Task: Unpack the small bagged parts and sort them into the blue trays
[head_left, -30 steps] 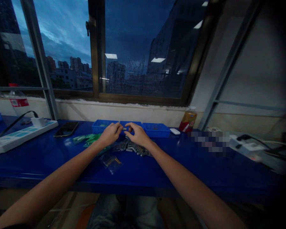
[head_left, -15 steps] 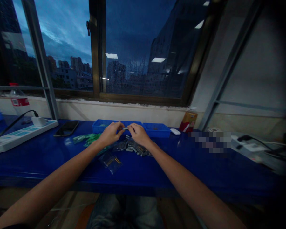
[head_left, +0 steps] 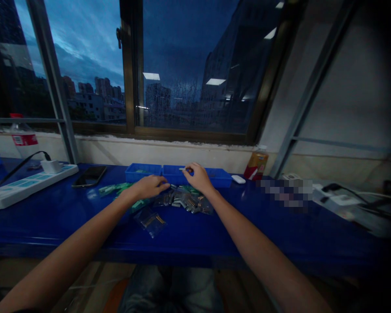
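Note:
My right hand (head_left: 197,177) is raised over the blue bins, thumb and fingertips pinched on a small pale rod (head_left: 182,169) that points left. Lower down, my left hand (head_left: 150,187) reaches over the left edge of the pile with its fingers stretched out. I see nothing held in it. Below both hands lies a heap of small silvery cylinders (head_left: 181,201), with some copper-coloured pieces at its right side. Green packets (head_left: 112,189) are partly covered by my left hand and wrist. A clear bag with brass-coloured pins (head_left: 152,222) lies nearer to me.
Behind my hands stand a left blue bin (head_left: 140,173), a middle one (head_left: 172,177) and a right one (head_left: 220,178). A phone (head_left: 89,176) and a power strip (head_left: 35,187) lie left. To the right are a white case (head_left: 238,179) and a drink bottle (head_left: 256,165).
My hands have come apart from their joint hold on the small rod. The right has moved up and right with it; the left has dropped slightly toward the heap.

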Demonstrator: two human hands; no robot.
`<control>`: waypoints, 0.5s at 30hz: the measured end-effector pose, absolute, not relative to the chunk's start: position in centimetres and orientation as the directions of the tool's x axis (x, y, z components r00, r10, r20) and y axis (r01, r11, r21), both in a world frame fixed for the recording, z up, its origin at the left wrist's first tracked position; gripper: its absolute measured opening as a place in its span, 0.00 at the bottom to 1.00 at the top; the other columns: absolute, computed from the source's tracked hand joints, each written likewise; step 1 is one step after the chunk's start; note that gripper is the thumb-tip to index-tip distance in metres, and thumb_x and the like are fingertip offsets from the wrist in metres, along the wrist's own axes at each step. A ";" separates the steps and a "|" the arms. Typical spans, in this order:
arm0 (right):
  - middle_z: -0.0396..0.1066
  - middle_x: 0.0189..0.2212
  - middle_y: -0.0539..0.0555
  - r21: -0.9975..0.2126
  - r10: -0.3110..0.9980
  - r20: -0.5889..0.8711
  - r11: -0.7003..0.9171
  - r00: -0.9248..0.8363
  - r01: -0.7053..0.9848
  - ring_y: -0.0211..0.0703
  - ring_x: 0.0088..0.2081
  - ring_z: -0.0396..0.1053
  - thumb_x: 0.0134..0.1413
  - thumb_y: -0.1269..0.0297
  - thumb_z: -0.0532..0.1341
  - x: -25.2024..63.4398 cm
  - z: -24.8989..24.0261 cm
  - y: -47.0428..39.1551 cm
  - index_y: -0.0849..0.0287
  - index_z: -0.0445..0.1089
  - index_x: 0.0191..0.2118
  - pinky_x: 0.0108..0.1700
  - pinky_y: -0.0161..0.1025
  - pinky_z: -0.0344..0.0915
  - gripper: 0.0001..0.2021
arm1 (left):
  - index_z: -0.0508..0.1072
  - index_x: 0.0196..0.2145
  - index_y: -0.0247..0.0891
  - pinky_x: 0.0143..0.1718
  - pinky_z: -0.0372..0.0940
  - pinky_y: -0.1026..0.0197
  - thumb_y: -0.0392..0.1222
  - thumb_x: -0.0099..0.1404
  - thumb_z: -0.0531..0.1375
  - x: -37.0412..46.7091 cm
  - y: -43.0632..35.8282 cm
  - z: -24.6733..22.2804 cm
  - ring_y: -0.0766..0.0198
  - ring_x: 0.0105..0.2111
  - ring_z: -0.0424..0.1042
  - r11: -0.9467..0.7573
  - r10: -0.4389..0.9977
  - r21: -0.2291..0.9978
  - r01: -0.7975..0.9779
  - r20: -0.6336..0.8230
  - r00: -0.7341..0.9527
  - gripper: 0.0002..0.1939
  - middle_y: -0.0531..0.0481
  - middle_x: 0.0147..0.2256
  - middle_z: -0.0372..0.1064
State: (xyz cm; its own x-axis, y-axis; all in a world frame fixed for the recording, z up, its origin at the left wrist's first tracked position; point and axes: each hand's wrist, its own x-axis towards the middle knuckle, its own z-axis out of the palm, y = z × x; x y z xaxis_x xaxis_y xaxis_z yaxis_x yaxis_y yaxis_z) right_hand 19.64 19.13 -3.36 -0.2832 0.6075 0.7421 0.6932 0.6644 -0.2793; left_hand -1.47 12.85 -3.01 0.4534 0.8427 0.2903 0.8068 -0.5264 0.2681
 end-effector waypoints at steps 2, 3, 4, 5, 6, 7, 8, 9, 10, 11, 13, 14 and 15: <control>0.66 0.27 0.53 -0.297 0.656 0.725 0.573 -0.209 0.764 0.40 0.32 0.64 0.47 0.64 0.58 20.9 -3.7 20.3 0.61 0.70 0.30 0.37 0.36 0.59 0.07 | 0.71 0.42 0.41 0.44 0.58 0.61 0.58 0.59 0.50 -2.2 12.7 -3.1 0.57 0.44 0.67 -0.535 0.844 0.263 0.803 0.131 0.520 0.23 0.46 0.42 0.70; 0.67 0.27 0.53 -0.305 0.678 0.712 0.532 -0.181 0.790 0.41 0.33 0.64 0.46 0.64 0.58 21.5 -3.9 20.8 0.61 0.70 0.30 0.38 0.37 0.59 0.07 | 0.70 0.44 0.42 0.45 0.58 0.60 0.61 0.56 0.52 -2.5 12.6 -3.1 0.55 0.45 0.65 -0.538 0.840 0.251 0.805 0.074 0.538 0.26 0.46 0.44 0.69; 0.67 0.27 0.54 -0.312 0.697 0.699 0.499 -0.160 0.808 0.41 0.33 0.64 0.46 0.64 0.58 21.9 -4.1 21.2 0.61 0.71 0.30 0.38 0.37 0.60 0.07 | 0.69 0.46 0.43 0.45 0.57 0.59 0.63 0.53 0.53 -2.7 12.4 -3.1 0.54 0.47 0.64 -0.539 0.836 0.235 0.809 0.034 0.548 0.29 0.45 0.46 0.67; 0.67 0.28 0.54 -0.315 0.711 0.689 0.472 -0.144 0.823 0.41 0.33 0.64 0.46 0.64 0.58 22.2 -4.3 21.6 0.61 0.71 0.30 0.39 0.37 0.60 0.07 | 0.68 0.47 0.44 0.46 0.56 0.58 0.64 0.50 0.55 -2.9 12.3 -3.1 0.52 0.48 0.62 -0.539 0.834 0.220 0.813 0.009 0.551 0.31 0.45 0.47 0.66; 0.68 0.29 0.54 -0.314 0.721 0.680 0.452 -0.135 0.835 0.42 0.34 0.64 0.46 0.64 0.58 22.5 -4.4 21.8 0.61 0.71 0.30 0.40 0.38 0.60 0.08 | 0.68 0.47 0.45 0.46 0.56 0.58 0.64 0.48 0.57 -2.9 12.1 -3.0 0.51 0.49 0.61 -0.538 0.835 0.206 0.817 -0.002 0.550 0.33 0.46 0.48 0.65; 0.68 0.30 0.55 -0.311 0.728 0.673 0.437 -0.129 0.844 0.42 0.35 0.64 0.46 0.64 0.58 22.6 -4.5 21.9 0.61 0.72 0.30 0.41 0.38 0.59 0.08 | 0.68 0.47 0.45 0.46 0.56 0.58 0.64 0.46 0.58 -2.9 12.0 -2.9 0.51 0.49 0.61 -0.538 0.835 0.195 0.820 -0.007 0.550 0.33 0.46 0.47 0.65; 0.68 0.30 0.55 -0.306 0.734 0.668 0.426 -0.127 0.852 0.42 0.36 0.64 0.46 0.63 0.58 22.6 -4.6 22.0 0.61 0.72 0.30 0.41 0.38 0.59 0.08 | 0.68 0.46 0.45 0.46 0.56 0.58 0.64 0.45 0.59 -2.8 11.9 -2.7 0.51 0.49 0.61 -0.540 0.834 0.186 0.821 -0.009 0.551 0.33 0.46 0.47 0.66; 0.68 0.31 0.55 -0.300 0.739 0.662 0.416 -0.127 0.858 0.42 0.37 0.64 0.47 0.63 0.57 22.6 -4.7 22.0 0.60 0.72 0.30 0.42 0.38 0.59 0.09 | 0.68 0.46 0.45 0.46 0.56 0.58 0.63 0.46 0.59 -2.7 11.9 -2.6 0.52 0.48 0.62 -0.545 0.832 0.179 0.819 -0.010 0.555 0.32 0.47 0.47 0.66; 0.69 0.31 0.55 -0.295 0.744 0.656 0.408 -0.128 0.864 0.43 0.37 0.64 0.47 0.62 0.57 22.6 -4.7 22.0 0.60 0.73 0.31 0.42 0.38 0.59 0.09 | 0.69 0.45 0.45 0.46 0.56 0.58 0.62 0.46 0.59 -2.6 11.9 -2.4 0.53 0.47 0.63 -0.550 0.828 0.178 0.816 -0.009 0.560 0.31 0.48 0.46 0.67; 0.69 0.32 0.55 -0.290 0.750 0.648 0.400 -0.129 0.870 0.43 0.38 0.64 0.47 0.62 0.57 22.5 -4.7 22.0 0.60 0.73 0.31 0.42 0.38 0.59 0.10 | 0.69 0.45 0.44 0.45 0.56 0.59 0.61 0.48 0.59 -2.4 11.9 -2.2 0.54 0.46 0.64 -0.555 0.825 0.182 0.812 -0.005 0.565 0.29 0.48 0.45 0.68; 0.69 0.31 0.55 -0.283 0.762 0.634 0.386 -0.130 0.878 0.44 0.38 0.64 0.48 0.61 0.56 22.5 -4.6 21.8 0.59 0.74 0.30 0.43 0.38 0.58 0.10 | 0.69 0.43 0.42 0.43 0.57 0.61 0.57 0.52 0.57 -2.2 11.9 -1.9 0.58 0.41 0.68 -0.563 0.820 0.200 0.802 0.014 0.572 0.24 0.50 0.41 0.70; 0.69 0.31 0.55 -0.282 0.766 0.630 0.381 -0.130 0.880 0.44 0.38 0.64 0.48 0.61 0.56 22.4 -4.5 21.7 0.59 0.74 0.30 0.43 0.38 0.58 0.11 | 0.69 0.43 0.41 0.41 0.58 0.62 0.54 0.54 0.57 -2.2 12.0 -1.7 0.60 0.39 0.69 -0.565 0.820 0.210 0.798 0.036 0.571 0.21 0.50 0.38 0.71; 0.69 0.31 0.56 -0.283 0.768 0.628 0.376 -0.126 0.882 0.44 0.38 0.64 0.48 0.61 0.56 22.4 -4.4 21.6 0.58 0.74 0.30 0.43 0.38 0.58 0.11 | 0.69 0.41 0.40 0.39 0.58 0.64 0.51 0.56 0.56 -2.1 12.0 -1.6 0.62 0.37 0.69 -0.566 0.821 0.216 0.796 0.063 0.567 0.18 0.51 0.37 0.72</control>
